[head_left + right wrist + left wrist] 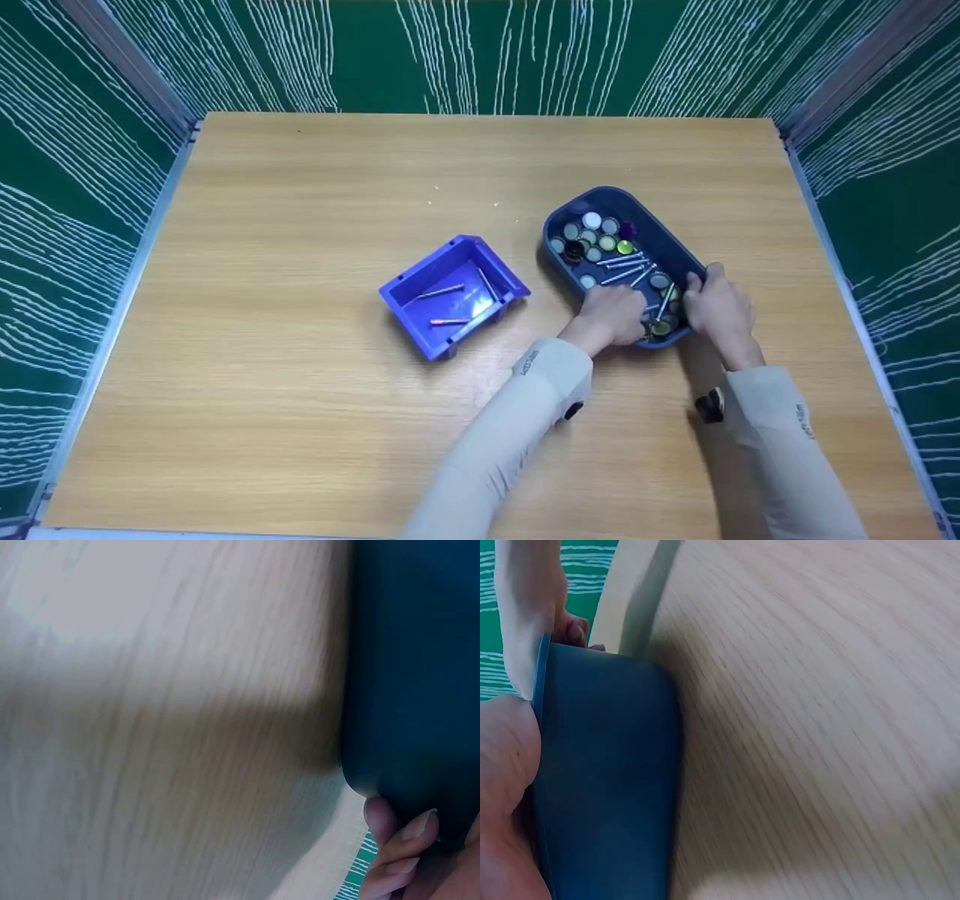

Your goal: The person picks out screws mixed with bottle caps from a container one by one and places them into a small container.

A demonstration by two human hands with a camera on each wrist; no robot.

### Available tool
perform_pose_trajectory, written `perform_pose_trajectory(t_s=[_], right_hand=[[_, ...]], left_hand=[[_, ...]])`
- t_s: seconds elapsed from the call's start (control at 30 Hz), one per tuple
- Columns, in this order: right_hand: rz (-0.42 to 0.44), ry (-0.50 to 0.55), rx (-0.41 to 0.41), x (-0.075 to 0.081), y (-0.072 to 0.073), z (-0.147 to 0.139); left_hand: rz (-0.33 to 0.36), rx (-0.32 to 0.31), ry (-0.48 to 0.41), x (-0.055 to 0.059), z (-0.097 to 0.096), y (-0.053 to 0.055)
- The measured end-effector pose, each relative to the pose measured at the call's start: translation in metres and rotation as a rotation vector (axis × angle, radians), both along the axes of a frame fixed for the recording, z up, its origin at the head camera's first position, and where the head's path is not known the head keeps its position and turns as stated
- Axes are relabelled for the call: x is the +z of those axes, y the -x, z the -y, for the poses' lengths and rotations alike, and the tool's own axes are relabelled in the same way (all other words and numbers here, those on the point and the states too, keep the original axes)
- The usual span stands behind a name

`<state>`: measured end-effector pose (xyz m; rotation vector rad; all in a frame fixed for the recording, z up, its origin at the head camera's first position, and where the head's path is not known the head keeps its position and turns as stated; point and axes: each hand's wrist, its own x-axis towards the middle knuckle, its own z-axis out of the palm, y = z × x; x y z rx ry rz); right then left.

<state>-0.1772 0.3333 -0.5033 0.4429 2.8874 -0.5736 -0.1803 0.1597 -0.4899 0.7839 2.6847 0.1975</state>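
A dark blue oblong tray stands right of the table's middle, filled with bottle caps and several thin silver nails. Over its near left rim reaches my left hand, fingertips down inside among the nails and caps. Those fingertips are hidden in every view, so I cannot tell what they hold. At the tray's right end my right hand grips the rim; in the right wrist view its curled fingers lie against the outer wall.
Left of the tray sits a bright blue plastic bin holding 3 thin pieces, two metallic and one reddish. Tiny white specks dot the wooden table behind it. Green walls with white streaks enclose the table's back and sides.
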Motion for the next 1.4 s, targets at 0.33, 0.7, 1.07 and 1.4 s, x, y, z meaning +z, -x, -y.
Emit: perform_pose_trajectory(t_s=[0.33, 0.7, 1.07, 1.4], right_hand=[[0.010, -0.001, 0.003, 0.002, 0.001, 0.003], [0.019, 0.001, -0.001, 0.003, 0.001, 0.001], [0.015, 0.015, -0.003, 0.003, 0.000, 0.000], [0.042, 0.019, -0.007, 0.003, 0.001, -0.001]], left_hand=[[0.051, 0.215, 0.058, 0.010, -0.013, -0.005], [0.031, 0.145, 0.100, 0.008, -0.014, -0.007], [-0.005, 0.125, 0.031, 0.006, -0.011, -0.007], [-0.063, 0.099, -0.031, 0.005, -0.006, -0.008]])
